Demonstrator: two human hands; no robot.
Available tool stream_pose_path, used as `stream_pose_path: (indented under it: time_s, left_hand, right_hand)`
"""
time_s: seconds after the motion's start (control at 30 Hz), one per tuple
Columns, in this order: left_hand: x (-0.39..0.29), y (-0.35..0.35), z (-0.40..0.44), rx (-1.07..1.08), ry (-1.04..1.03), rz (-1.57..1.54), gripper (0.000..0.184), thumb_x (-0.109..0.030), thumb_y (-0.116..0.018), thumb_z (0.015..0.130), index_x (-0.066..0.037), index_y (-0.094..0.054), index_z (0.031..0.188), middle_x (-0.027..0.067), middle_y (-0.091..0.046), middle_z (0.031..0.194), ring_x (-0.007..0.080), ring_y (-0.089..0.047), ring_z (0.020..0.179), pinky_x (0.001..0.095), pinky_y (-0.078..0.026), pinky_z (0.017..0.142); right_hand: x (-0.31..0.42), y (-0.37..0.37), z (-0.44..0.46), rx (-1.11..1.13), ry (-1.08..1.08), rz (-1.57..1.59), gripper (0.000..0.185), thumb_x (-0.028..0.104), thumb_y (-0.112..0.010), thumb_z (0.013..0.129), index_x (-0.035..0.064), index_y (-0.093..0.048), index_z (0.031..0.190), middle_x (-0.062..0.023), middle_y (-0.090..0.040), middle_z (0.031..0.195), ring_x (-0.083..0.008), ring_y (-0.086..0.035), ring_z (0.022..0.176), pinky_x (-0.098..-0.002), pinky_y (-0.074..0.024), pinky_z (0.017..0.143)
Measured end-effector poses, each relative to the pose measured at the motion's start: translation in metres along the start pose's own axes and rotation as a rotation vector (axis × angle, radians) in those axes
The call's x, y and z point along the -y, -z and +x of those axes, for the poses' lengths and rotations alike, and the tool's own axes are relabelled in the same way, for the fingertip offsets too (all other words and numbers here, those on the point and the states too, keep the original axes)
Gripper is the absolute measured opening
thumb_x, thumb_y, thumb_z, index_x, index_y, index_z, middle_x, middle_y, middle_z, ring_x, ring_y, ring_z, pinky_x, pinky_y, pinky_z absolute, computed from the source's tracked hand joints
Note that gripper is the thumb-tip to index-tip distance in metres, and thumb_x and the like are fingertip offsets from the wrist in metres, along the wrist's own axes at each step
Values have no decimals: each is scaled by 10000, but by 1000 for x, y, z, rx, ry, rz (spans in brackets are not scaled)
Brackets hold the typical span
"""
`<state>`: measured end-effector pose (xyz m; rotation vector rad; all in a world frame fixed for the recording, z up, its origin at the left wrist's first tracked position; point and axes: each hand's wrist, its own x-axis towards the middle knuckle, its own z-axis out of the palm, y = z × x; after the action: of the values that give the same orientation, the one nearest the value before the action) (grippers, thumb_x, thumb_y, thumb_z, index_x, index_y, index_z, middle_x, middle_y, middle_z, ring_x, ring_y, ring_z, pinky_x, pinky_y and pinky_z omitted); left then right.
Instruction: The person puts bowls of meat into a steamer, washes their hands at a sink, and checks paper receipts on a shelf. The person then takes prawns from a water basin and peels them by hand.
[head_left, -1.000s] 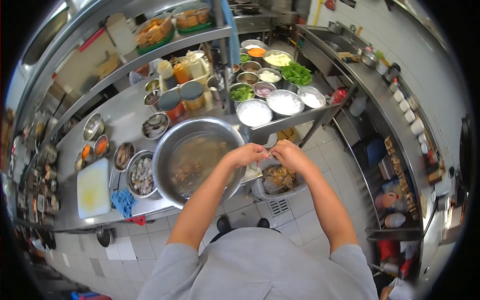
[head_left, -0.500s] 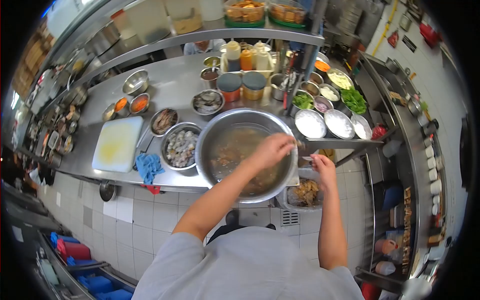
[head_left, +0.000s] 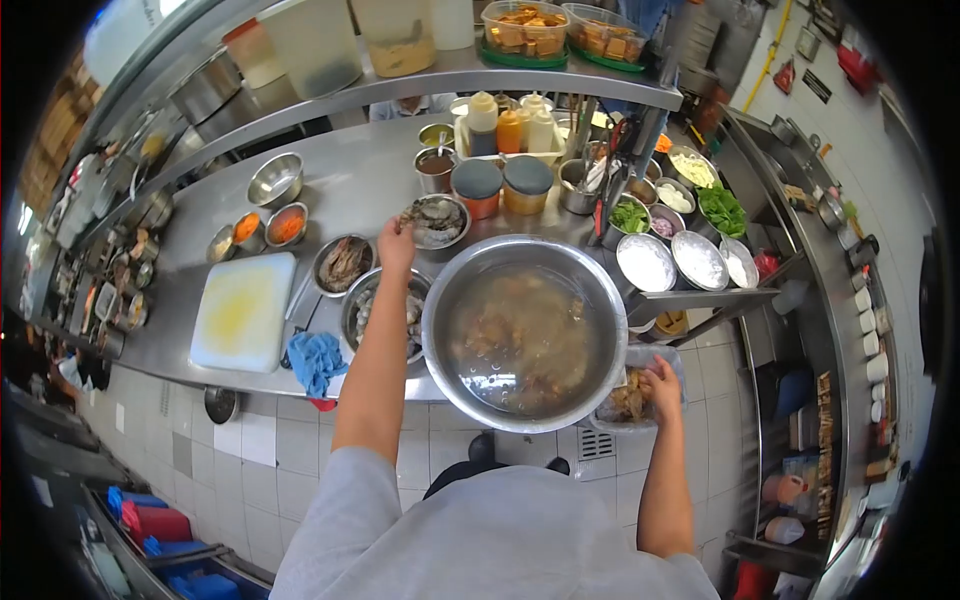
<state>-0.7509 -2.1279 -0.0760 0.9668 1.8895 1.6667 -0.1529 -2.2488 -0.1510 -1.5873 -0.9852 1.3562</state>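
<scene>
My left hand (head_left: 396,246) reaches to the left rim of a metal bowl of grey prawns (head_left: 438,222); its fingertips pinch together on what looks like a prawn. Below my left forearm, a larger bowl of peeled prawns (head_left: 362,305) is partly hidden. A big metal basin (head_left: 436,375) of cloudy water with brownish pieces in it stands in front of me. To its right, my right hand (head_left: 663,388) is closed around a small, thin, pale thing, too small to name. This hand is over a lined plastic tub (head_left: 640,428) with brown scraps (head_left: 628,400) inside.
A white cutting board (head_left: 240,310) and a blue cloth (head_left: 316,362) lie on the left of the steel counter. Squeeze bottles (head_left: 483,120) and lidded tubs (head_left: 476,190) stand behind the basin. Bowls of white powder (head_left: 646,262) and greens (head_left: 630,215) are at right. A shelf (head_left: 440,75) crosses overhead.
My left hand has moved from over the basin's right side to the prawn bowl at left. My right hand has lowered toward the scrap tub. The view has shifted slightly.
</scene>
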Motion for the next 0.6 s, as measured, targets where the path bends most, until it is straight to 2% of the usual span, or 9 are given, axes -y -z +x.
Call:
stream_pose_path:
  time_s: [0.03, 0.13, 0.17, 0.27, 0.33, 0.4, 0.43, 0.47, 0.6]
  left_hand:
    - [8, -8, 15, -47, -159, 25, 325, -127, -627, 891, 15, -622, 1184, 175, -698, 1006, 251, -665, 905, 370, -517, 814]
    - [0, -22, 34, 4, -296, 254, 350, -139, -624, 884, -19, -622, 1212, 210, -687, 1074, 309, -667, 982, 385, -510, 866]
    - [20, -29, 47, 113, -368, 271, 371, -167, -622, 880, -40, -621, 1229, 221, -679, 1077, 358, -655, 1007, 404, -501, 891]
    - [45, -37, 49, 391, -333, 532, 390, -186, -627, 881, -16, -615, 1231, 221, -679, 1088, 356, -657, 999, 409, -499, 901]
    - [47, -46, 35, 398, -210, 407, 421, -188, -648, 866, -2, -603, 1242, 213, -651, 1164, 366, -625, 1061, 416, -475, 944]
    - [48, -49, 24, 64, -560, 516, 420, -184, -657, 860, -2, -601, 1234, 200, -617, 1228, 364, -585, 1124, 411, -447, 984]
    - [49, -53, 17, -56, -662, 533, 362, -142, -639, 867, -14, -607, 1204, 181, -600, 1243, 352, -561, 1154, 403, -433, 992]
    - [23, -55, -1, -47, -662, 532, 362, -142, -639, 867, -14, -607, 1204, 181, -600, 1243, 352, -561, 1154, 403, -433, 992]
    - [-46, -80, -78, 328, -646, 206, 220, -84, -606, 882, -22, -663, 1085, 167, -666, 1056, 321, -631, 980, 390, -492, 876]
  right_hand:
    - [2, -2, -4, -21, 0, 5, 543, 57, -598, 915, 70, -431, 1431, -128, -554, 1314, -126, -609, 881, -244, -502, 685]
    - [10, -9, -23, -33, 6, 12, 523, 89, -597, 936, 66, -429, 1430, -114, -582, 1258, -114, -608, 842, -217, -493, 636]
    - [15, -10, -32, -52, -7, 61, 523, 65, -595, 934, 58, -426, 1428, -104, -594, 1207, -107, -596, 820, -217, -483, 627]
    - [19, -3, -52, -122, -26, 60, 512, 78, -599, 942, 44, -426, 1423, -86, -615, 1148, -101, -590, 790, -208, -470, 618]
    - [21, 3, -62, -145, 3, 34, 503, 97, -596, 948, 34, -430, 1419, -77, -623, 1130, -98, -592, 782, -198, -465, 616]
    - [22, 3, -69, -188, 14, 34, 477, 99, -600, 945, 32, -454, 1395, -63, -631, 1085, -92, -586, 762, -196, -456, 606]
    - [24, 2, -71, -201, 32, 62, 462, 99, -606, 941, 34, -469, 1378, -55, -633, 1065, -88, -583, 752, -201, -453, 603]
    - [26, 1, -70, -213, 55, 89, 447, 100, -613, 936, 37, -485, 1361, -48, -636, 1044, -84, -579, 743, -206, -449, 601]
    - [36, -18, -60, -196, 105, 172, 412, 100, -622, 930, 40, -514, 1323, -34, -639, 990, -78, -571, 727, -210, -442, 599]
